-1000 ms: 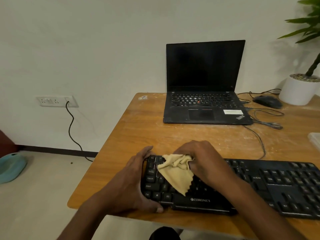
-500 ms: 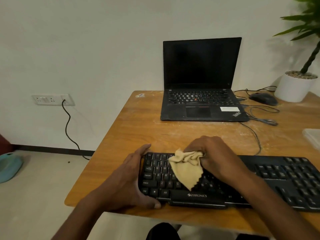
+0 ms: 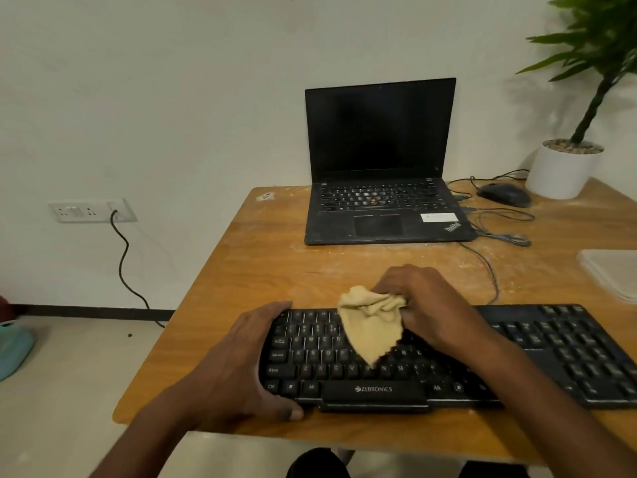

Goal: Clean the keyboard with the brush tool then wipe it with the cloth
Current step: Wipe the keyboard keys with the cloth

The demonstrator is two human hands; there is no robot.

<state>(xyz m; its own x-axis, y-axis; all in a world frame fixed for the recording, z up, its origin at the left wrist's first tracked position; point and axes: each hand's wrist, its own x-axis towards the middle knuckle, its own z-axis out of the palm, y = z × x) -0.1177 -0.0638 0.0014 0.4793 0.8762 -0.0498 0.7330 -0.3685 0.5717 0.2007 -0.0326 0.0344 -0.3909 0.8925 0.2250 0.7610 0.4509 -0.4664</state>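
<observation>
Nearest, the left hand [image 3: 238, 367] clamps the left end of the black Zebronics keyboard [image 3: 517, 353], thumb on its front edge, steadying it. Just beyond, the right hand [image 3: 434, 305] bunches the tan cloth [image 3: 368, 326] against the upper key rows, a corner trailing toward the left hand. This looks like the wiping step; next, likely strokes toward the uncovered keys right of the right hand. No brush shows.
</observation>
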